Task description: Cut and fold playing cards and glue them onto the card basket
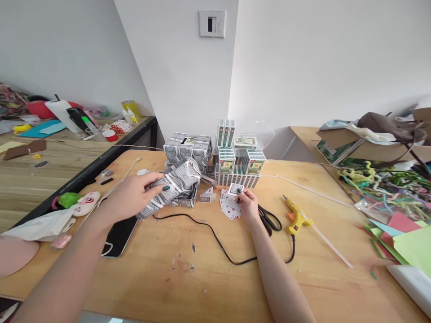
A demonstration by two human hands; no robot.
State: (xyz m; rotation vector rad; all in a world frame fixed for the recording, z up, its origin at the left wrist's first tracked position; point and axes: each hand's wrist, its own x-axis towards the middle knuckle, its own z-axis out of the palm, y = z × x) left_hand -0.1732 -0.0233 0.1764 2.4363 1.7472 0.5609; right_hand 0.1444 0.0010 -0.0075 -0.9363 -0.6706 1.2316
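My left hand (133,195) is closed round a curved piece built of glued playing cards (175,184), holding it just above the wooden table (202,278). My right hand (247,204) pinches a single playing card (235,188) by its edge, over a small loose pile of face-up cards (230,208). A little folded card piece (208,194) lies between the two hands. Behind them stand stacked card boxes (240,163) and rows of card backs (188,148).
Black scissors (271,220) and a yellow glue gun (298,217) lie right of my right hand, its black cord (215,237) looping across the table. A dark tablet (119,235) lies at left. Coloured paper (404,237) and pipe cleaners (387,184) crowd the right edge.
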